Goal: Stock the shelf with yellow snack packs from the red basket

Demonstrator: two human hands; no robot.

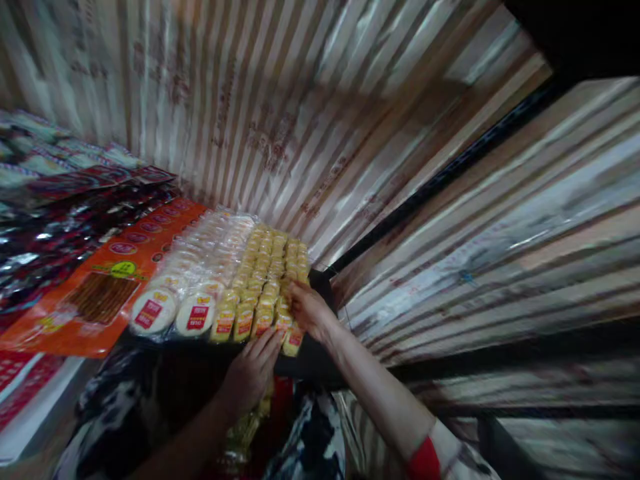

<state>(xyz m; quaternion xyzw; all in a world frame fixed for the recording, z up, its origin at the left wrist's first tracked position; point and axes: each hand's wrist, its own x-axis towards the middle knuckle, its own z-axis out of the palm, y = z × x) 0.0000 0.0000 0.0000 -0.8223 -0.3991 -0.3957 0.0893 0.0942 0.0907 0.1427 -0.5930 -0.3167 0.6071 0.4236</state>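
Yellow packets (243,427) by the lap (313,433) seem left to add to well-filled rows (270,291), which left hand (256,363) and right hand (311,312) touch, grip unclear.

Yellow, red-labelled packets (243,319) stand in close rows.

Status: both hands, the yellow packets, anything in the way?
Left hand at front of yellow packets, right hand at their right side; grip unclear. Packets lined in rows. Round white packs beside them, not between hands and packets.

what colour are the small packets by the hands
The small packets are mostly yellow, seen in the head view.
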